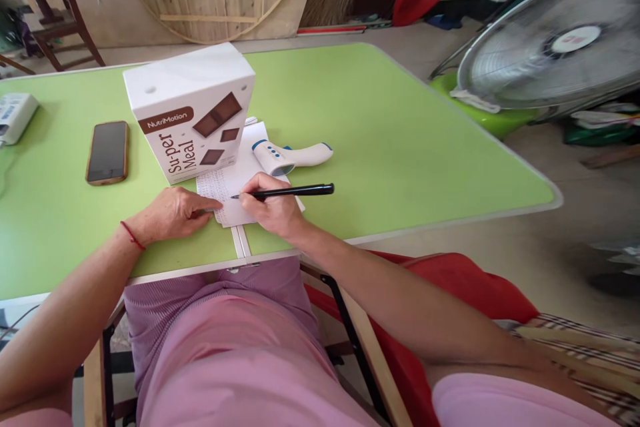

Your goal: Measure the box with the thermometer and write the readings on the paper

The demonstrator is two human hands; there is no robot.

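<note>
My right hand (274, 208) is closed around a black pen (295, 191), its tip at the handwriting on a sheet of white paper (240, 213). My left hand (175, 213), with a red string at the wrist, lies just left of it. Its index finger is stretched out onto the paper's left edge, and the other fingers are curled on the table. A white NutriMotion box (187, 107) stands upright behind the hands, hiding part of the paper. Beside the box, a white and blue handheld thermometer (293, 157) rests partly on the sheets.
A phone (107, 152) lies on the green table (400, 140) to the left, with a white power strip (16, 119) farther left. Past the table's right end stands a large fan (555, 40). A red cloth (465, 287) hangs near my right arm.
</note>
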